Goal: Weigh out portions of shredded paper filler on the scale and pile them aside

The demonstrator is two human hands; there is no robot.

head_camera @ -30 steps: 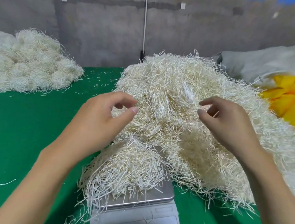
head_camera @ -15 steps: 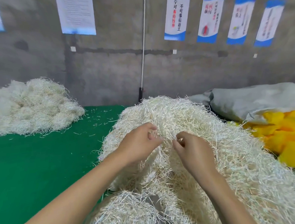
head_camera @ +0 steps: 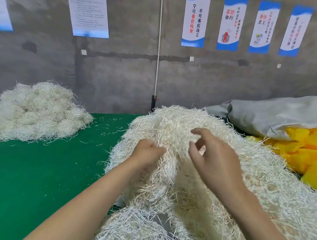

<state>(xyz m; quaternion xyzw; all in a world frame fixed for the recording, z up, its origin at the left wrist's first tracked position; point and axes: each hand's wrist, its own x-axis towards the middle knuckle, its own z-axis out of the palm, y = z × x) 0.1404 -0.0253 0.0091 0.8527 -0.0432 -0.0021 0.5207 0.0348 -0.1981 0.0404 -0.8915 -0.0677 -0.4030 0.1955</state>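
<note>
Many portions (head_camera: 35,114) lie piled at far left, another clump (head_camera: 129,230) sits on the scale (head_camera: 163,222), yet much remains: left hand (head_camera: 148,154) pinches strands in the big supply heap (head_camera: 174,121), right hand (head_camera: 216,161) hovers over it, fingers loosely spread.

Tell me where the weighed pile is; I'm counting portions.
In the head view the pile lies far left on the green table, by the grey wall.

Left hand (head_camera: 146,154) curled, right hand (head_camera: 213,161) slack
</note>
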